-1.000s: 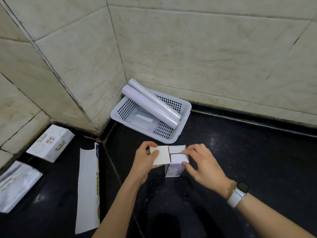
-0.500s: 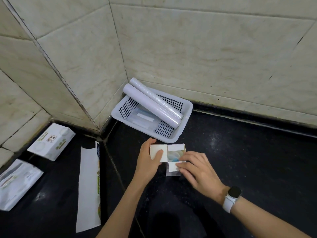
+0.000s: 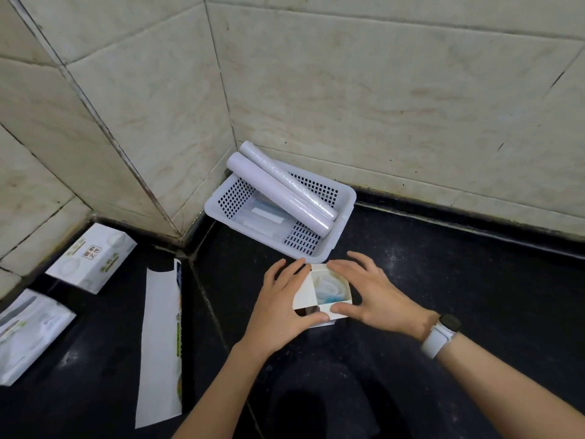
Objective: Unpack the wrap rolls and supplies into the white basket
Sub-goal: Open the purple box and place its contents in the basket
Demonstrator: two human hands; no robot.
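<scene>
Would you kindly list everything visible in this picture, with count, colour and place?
basket: 1, white, in the corner on the dark floor
rolls: 2, pale lilac and clear, lying slanted across the basket
flat packets: clear, count unclear, on the basket's bottom
small box: 1, white, flaps open, white and blue contents showing, in front of the basket
long carton: 1, white, flat on the floor at left
packs: 2, white, far left by the wall
watch: 1, white band, right wrist
left hand: on the box's left flap
right hand: on the box's right side
</scene>
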